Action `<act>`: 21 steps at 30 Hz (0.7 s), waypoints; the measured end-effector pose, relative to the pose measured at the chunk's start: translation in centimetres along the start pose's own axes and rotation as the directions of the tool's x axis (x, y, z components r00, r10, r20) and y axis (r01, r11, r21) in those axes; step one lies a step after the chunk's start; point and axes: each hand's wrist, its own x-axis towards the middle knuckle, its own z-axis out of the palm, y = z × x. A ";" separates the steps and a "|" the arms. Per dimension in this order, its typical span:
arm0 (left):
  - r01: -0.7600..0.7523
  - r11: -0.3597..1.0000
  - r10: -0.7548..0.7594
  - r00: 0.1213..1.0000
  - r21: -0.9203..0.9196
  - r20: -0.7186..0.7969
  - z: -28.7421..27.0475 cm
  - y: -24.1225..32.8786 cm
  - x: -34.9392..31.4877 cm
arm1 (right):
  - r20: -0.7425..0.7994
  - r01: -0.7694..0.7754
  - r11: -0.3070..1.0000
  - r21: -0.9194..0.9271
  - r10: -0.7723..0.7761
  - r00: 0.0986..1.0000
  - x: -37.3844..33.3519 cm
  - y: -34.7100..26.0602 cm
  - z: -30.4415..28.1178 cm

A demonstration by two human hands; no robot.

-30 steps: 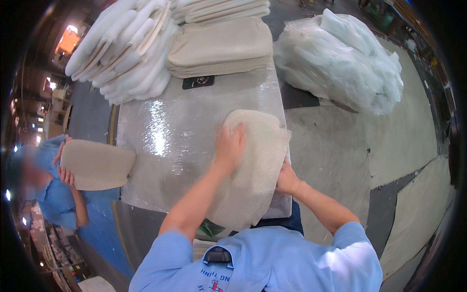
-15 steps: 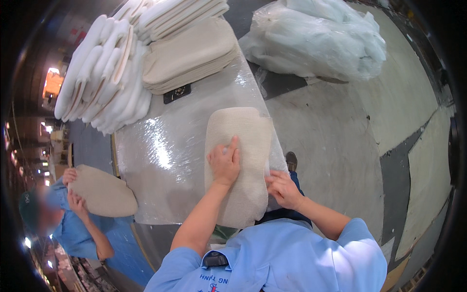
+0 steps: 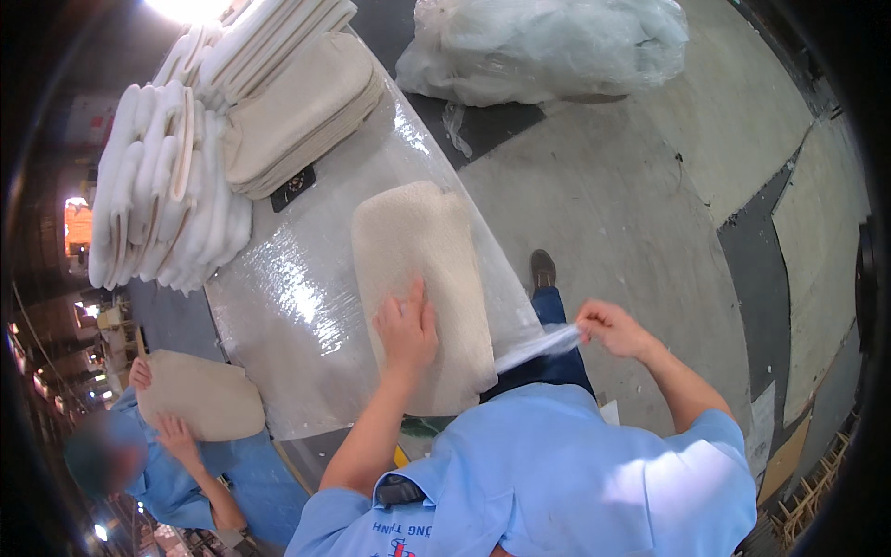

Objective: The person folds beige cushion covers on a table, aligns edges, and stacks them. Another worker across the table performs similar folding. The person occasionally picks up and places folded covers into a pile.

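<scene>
A beige padded fabric piece (image 3: pixel 422 223), oblong with rounded corners, lies flat on the film-covered table. My left hand (image 3: pixel 406 330) rests on its middle, index finger stretched out and the other fingers partly bent. Off the table's right side, my right hand (image 3: pixel 608 327) pinches the end of a translucent whitish strip (image 3: pixel 538 348). That strip runs taut from the pad's lower right edge to my fingers. Whether it comes from under the pad or off its edge cannot be made out.
A stack of beige pads (image 3: pixel 302 111) stands at the far left beside folded white fluffy pieces (image 3: pixel 158 186). A black patterned object (image 3: pixel 293 189) lies beside the stack. On the floor beyond sits a plastic-wrapped bundle (image 3: pixel 548 46). At left a co-worker holds another beige pad (image 3: pixel 204 395).
My right hand has moved right, away from the pad's edge, drawing the strip out with it. My left hand stays on the pad. The whole view has shifted somewhat.
</scene>
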 end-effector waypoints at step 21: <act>0.094 0.993 -0.086 0.990 0.067 -0.110 0.3 2.6 -8.7 | 0.526 0.550 0.311 -0.775 -0.163 0.834 7.0 -3.5 11.3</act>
